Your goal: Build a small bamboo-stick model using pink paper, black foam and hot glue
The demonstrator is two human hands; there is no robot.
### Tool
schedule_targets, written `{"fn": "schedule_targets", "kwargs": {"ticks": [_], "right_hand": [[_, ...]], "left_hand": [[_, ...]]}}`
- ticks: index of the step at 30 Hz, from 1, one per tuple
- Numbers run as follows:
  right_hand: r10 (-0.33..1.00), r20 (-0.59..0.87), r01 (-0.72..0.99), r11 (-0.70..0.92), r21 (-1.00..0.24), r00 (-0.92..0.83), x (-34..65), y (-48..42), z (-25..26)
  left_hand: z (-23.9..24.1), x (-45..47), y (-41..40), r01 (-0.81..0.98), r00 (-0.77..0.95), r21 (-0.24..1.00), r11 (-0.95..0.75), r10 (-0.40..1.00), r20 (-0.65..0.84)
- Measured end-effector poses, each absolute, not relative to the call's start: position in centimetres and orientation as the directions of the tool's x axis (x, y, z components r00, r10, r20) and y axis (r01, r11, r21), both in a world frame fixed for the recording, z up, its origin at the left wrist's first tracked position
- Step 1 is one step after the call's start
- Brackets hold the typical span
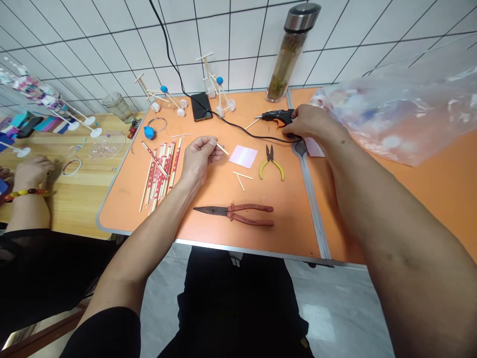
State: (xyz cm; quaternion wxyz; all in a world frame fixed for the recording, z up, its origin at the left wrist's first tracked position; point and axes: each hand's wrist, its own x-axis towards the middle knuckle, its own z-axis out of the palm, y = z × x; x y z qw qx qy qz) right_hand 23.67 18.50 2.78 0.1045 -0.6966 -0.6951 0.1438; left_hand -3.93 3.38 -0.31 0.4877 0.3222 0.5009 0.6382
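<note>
My left hand (202,155) pinches a short wooden stick (222,148) between thumb and fingers, above the orange table. At the back, my right hand (311,122) is closed around the handle of a black glue gun (278,117), whose nozzle points left. A pink card (243,156) lies just right of my left hand, with two short stick pieces (242,175) in front of it. Yellow-handled pliers (271,164) lie to the right of these. Red-handled long-nose pliers (234,214) rest nearer the front edge.
Several red-wrapped chopsticks (160,171) lie left of my left arm. Stick models with white wheels (167,99) stand behind, beside a phone (201,106). A black cable (246,132) crosses the table. A tall bottle (288,54) and plastic bag (402,114) stand behind; another person's hand (33,171) is at left.
</note>
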Motion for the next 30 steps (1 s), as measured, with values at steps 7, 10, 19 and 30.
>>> {"fn": "schedule_targets", "kwargs": {"ticks": [7,10,19,30], "right_hand": [[0.995,-0.067,0.856,-0.095,-0.508,0.07,22.9,17.5,2.9],[0.98,-0.165,0.604,-0.201,-0.771,0.116,22.7,17.5,2.7],[0.993,-0.122,0.195,-0.119,-0.974,-0.002,23.4,16.7,2.5],[0.993,-0.019,-0.054,-0.026,-0.998,-0.121,23.3,14.9,2.0]], "left_hand": [[0.0,-3.9,3.4,-0.31,-0.322,0.951,0.003,0.941,-0.107],[0.3,-3.7,3.3,-0.315,-0.32,0.949,0.008,0.941,-0.114],[0.5,-3.8,3.2,-0.348,-0.303,0.937,-0.009,0.947,-0.103],[0.1,-3.9,3.5,-0.355,-0.303,0.934,-0.021,0.948,-0.094]]}}
